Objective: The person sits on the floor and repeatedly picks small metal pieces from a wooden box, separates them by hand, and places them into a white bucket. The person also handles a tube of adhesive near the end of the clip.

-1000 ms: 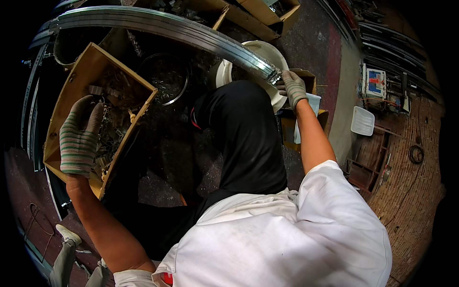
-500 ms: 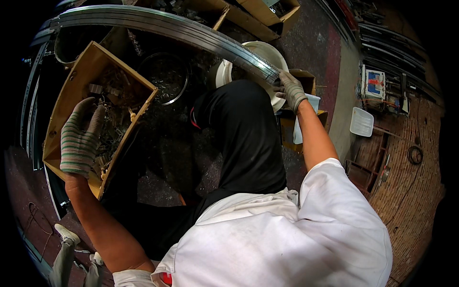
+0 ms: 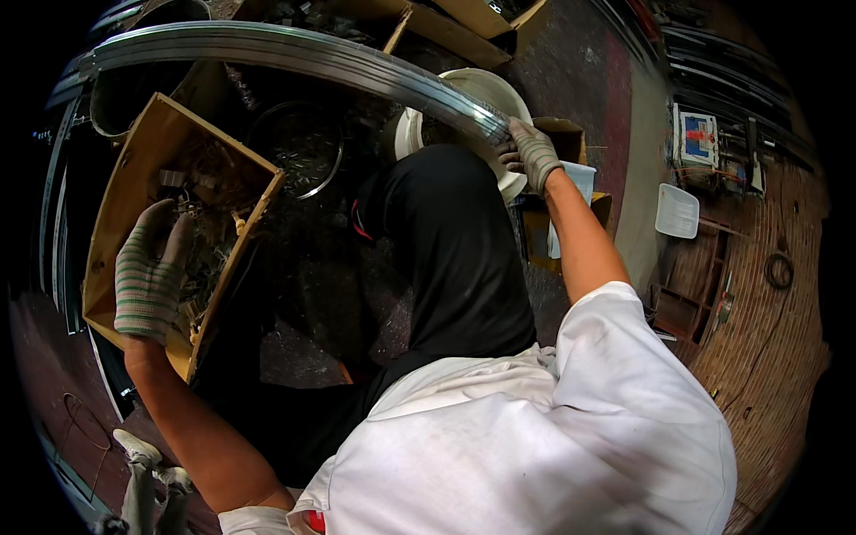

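Observation:
A long silvery metal profile (image 3: 303,55) with lengthwise grooves spans the far side, from upper left to the centre right. Its right end lies in the grasp of my right hand (image 3: 533,155), which wears a striped knit glove with the fingers curled around the edge. My left hand (image 3: 150,276), gloved in grey with green and red stripes, hovers over a wooden box (image 3: 116,241). Thumb and fingers stand apart there, and I see nothing between them. Small metal parts (image 3: 209,192) lie jumbled in the box, partly hidden by the hand.
Right of the box sits a round metal-rimmed basin (image 3: 323,185) of small pieces. White buckets (image 3: 486,87) stand beyond my knee, with cardboard boxes (image 3: 562,143) beside them. A white plastic tray (image 3: 678,211) lies at right. Another person's shoes (image 3: 136,446) show at lower left.
The metal profile's right end and my right hand have shifted slightly left in view. My left hand stays over the box, fingers still apart. The view has turned a little.

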`<act>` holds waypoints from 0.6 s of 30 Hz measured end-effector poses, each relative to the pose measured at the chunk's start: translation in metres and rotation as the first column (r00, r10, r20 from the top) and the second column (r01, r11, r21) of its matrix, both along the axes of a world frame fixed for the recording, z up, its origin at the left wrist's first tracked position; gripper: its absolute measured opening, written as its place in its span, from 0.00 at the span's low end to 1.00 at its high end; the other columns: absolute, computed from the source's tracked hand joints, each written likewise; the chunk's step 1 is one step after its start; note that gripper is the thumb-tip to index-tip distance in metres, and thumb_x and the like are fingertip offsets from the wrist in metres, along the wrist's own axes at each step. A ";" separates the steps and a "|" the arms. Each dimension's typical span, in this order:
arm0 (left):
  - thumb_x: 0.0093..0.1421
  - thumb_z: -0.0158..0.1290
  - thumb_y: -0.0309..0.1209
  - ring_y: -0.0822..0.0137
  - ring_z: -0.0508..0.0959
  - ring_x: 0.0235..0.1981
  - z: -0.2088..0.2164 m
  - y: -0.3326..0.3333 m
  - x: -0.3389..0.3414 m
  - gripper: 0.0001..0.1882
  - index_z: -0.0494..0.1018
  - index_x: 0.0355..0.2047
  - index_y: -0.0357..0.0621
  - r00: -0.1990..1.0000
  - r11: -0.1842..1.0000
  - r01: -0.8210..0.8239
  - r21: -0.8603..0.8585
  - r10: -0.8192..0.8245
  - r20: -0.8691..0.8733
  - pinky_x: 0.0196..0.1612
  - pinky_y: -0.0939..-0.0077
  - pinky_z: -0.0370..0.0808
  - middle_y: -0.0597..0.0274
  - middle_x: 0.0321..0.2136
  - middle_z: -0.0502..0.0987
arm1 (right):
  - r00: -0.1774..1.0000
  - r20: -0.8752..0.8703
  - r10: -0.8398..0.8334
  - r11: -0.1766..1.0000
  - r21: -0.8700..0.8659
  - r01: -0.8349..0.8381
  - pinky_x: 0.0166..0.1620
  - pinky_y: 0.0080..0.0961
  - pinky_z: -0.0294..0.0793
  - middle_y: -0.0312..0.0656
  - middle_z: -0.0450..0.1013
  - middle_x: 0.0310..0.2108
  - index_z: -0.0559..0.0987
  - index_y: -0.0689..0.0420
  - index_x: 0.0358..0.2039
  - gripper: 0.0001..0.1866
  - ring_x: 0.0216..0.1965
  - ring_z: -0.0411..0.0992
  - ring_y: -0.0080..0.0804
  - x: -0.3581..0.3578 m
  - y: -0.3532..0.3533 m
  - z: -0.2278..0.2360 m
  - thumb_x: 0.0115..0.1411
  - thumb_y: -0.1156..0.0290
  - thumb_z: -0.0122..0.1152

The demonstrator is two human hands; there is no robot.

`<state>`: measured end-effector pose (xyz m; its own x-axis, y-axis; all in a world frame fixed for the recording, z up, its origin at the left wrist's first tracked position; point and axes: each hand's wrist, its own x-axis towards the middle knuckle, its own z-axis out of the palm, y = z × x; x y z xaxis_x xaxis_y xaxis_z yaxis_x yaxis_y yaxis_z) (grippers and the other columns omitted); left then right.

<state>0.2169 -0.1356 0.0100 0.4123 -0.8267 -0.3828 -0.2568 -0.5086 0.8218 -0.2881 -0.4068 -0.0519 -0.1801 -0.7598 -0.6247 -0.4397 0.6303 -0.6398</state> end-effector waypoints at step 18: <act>0.68 0.60 0.32 0.70 0.80 0.47 -0.003 0.003 -0.002 0.20 0.74 0.57 0.37 0.999 0.999 0.035 -0.034 -0.035 0.015 0.54 0.76 0.78 0.59 0.47 0.81 | 0.993 -0.088 0.075 0.997 0.032 -0.073 0.26 0.21 0.78 0.41 0.79 0.36 0.73 0.49 0.62 0.26 0.28 0.78 0.26 0.004 -0.009 0.006 0.72 0.48 0.54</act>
<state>0.2153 -0.1330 0.0072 0.3882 -0.8531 -0.3486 -0.2861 -0.4711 0.8344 -0.2838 -0.4156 -0.0457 -0.1803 -0.7552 -0.6303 -0.5403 0.6115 -0.5781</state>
